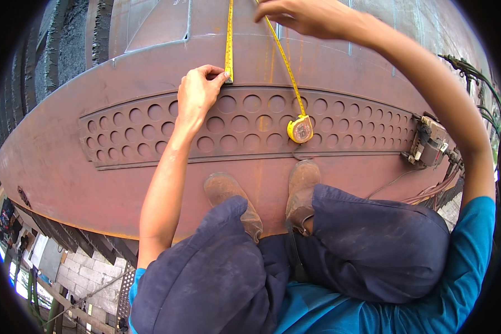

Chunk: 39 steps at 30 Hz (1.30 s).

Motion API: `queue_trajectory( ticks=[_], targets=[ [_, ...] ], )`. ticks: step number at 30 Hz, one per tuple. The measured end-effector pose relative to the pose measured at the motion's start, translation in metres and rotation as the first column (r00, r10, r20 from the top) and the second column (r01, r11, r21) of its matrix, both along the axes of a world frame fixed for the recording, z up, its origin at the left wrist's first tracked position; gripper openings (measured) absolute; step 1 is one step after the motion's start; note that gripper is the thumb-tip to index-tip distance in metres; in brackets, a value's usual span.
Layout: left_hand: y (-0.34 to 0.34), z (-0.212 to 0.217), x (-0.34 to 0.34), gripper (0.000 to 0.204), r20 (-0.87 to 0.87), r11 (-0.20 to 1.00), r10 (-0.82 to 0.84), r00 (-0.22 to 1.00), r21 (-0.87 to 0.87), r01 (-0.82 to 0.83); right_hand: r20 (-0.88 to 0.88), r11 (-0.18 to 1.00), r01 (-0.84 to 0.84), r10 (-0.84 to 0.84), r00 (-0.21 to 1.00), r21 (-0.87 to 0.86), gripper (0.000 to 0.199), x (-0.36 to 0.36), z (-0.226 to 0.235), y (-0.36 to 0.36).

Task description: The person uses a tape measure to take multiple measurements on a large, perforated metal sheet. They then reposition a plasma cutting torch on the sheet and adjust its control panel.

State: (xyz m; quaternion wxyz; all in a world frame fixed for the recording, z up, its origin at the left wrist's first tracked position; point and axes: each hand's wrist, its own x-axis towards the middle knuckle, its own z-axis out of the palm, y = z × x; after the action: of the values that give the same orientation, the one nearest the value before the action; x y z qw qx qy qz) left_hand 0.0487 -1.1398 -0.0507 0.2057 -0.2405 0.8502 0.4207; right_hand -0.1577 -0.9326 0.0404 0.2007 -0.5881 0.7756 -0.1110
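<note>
Head view: a reddish-brown steel plate [94, 183], dull and streaked with rust, carries a long metal strip [252, 123] pierced by rows of round holes, lying well in from the plate's near edge. At the strip's far edge, the left hand [199, 93] pinches the end of a flat yellow tape blade [229, 42] between thumb and fingertips. Another stretch of yellow blade slants from the right hand [306, 18] to a rounded yellow tape case [300, 131] over the strip's near edge; whether the case rests there or hangs, I cannot tell. The right hand's fingers are curved beside this blade, but their grip cannot be told. Dark graduations mark the blade; the case's pale face bears print too small to make out. A boxy metal machine [428, 140] with cables sits at the strip's right end, and scuffed brown boots [225, 192] stand nearer the plate's near edge.
</note>
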Motion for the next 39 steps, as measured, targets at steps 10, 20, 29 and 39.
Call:
queue_trajectory(
  ticks=[10, 20, 29, 39],
  targets=[
    [0.004, 0.0, -0.005, 0.029, -0.021, 0.999, -0.05, 0.999, 0.001, 0.05, -0.161, 0.981, -0.185, 0.175, 0.971, -0.051, 0.011, -0.044, -0.101, -0.059],
    [-0.054, 0.005, 0.096, 0.041, -0.519, 0.933, -0.335, 0.786, -0.297, 0.202, -0.263, 0.953, -0.283, 0.246, 0.933, -0.112, 0.009, -0.052, -0.106, -0.058],
    [-0.12, 0.0, 0.253, 0.061, -0.07, 0.681, -0.542, 0.838, -0.621, 0.389, -0.273, 0.945, -0.306, 0.266, 0.925, -0.115, 0.007, -0.053, -0.108, -0.067],
    [-0.121, -0.015, 0.236, 0.049, -0.164, 0.532, -0.635, 0.755, -0.801, 0.274, -0.266, 0.942, -0.315, 0.277, 0.923, -0.112, 0.005, -0.052, -0.106, -0.065]
  ],
)
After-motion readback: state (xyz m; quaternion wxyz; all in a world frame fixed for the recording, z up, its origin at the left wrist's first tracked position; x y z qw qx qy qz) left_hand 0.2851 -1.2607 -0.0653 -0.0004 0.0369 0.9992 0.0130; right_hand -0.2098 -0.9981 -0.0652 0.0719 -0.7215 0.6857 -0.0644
